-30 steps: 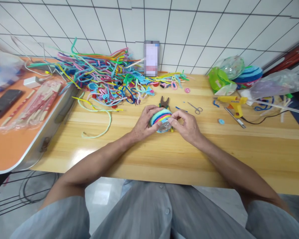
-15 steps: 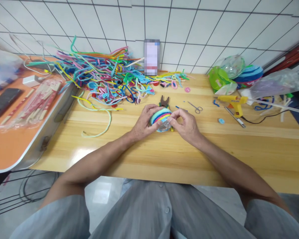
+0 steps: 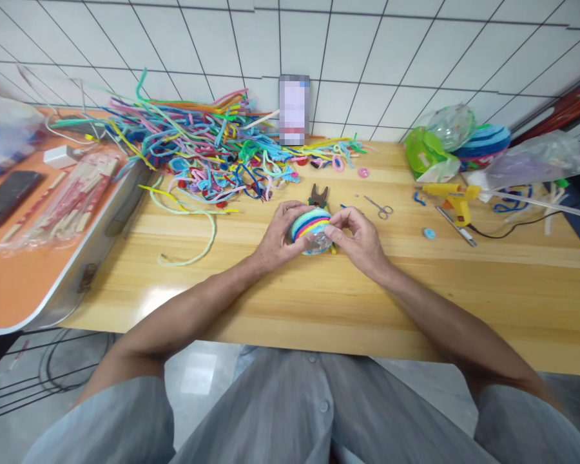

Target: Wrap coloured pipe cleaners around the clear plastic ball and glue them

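Between my hands is a clear plastic ball (image 3: 322,243), its upper part wound with rows of fuzzy pipe cleaners (image 3: 310,223) in light green, blue, pink and yellow. My left hand (image 3: 283,237) wraps the ball from the left, thumb across its near side. At the ball's right side, my right hand (image 3: 357,240) pinches a pipe cleaner against the surface with thumb and forefinger; the pinched end is hidden by the fingertips. Just behind the ball lie pliers (image 3: 319,194), jaws pointing away and handles partly covered by the ball.
A heap of pipe cleaners (image 3: 198,142) fills the back left. Small scissors (image 3: 379,207), a yellow glue gun (image 3: 457,201) with its cord, and a utility knife (image 3: 457,227) lie rightward. A phone (image 3: 294,111) leans on the tiled wall. An orange-topped case (image 3: 24,270) borders the left.
Both hands stay almost in place around the ball. The right fingers shift very slightly at its side; the view moves a little.
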The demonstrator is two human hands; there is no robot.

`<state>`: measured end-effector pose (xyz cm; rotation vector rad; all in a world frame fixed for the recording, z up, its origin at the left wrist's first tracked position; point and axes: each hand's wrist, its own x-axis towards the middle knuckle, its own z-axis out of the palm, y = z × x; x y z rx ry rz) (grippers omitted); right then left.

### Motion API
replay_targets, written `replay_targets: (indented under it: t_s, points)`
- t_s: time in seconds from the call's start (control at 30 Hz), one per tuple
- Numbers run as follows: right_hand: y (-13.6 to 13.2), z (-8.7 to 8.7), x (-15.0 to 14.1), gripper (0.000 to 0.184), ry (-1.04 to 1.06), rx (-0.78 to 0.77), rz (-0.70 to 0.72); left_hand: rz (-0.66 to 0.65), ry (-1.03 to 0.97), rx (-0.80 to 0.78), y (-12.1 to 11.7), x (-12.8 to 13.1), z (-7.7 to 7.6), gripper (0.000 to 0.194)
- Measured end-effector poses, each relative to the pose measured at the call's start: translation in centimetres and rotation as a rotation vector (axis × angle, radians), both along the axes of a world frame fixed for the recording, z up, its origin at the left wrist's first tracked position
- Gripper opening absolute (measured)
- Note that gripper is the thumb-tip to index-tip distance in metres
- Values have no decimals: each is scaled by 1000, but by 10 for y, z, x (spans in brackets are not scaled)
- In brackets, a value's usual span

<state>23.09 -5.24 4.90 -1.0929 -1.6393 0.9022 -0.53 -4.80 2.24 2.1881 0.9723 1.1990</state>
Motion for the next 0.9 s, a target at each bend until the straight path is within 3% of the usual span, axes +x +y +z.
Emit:
replay_targets:
  t_s: [0.13, 0.4, 0.9]
  points:
    - [-2, 4, -2, 17, 14, -4, 16, 16, -27, 9, -1, 2, 0, 51]
    - [-7, 11, -3, 9, -125, 204, 32, 42, -47, -58, -2, 4, 1, 57]
    - [-8, 6, -1, 13, -289, 481, 10, 11, -84, -40, -5, 6, 6, 52]
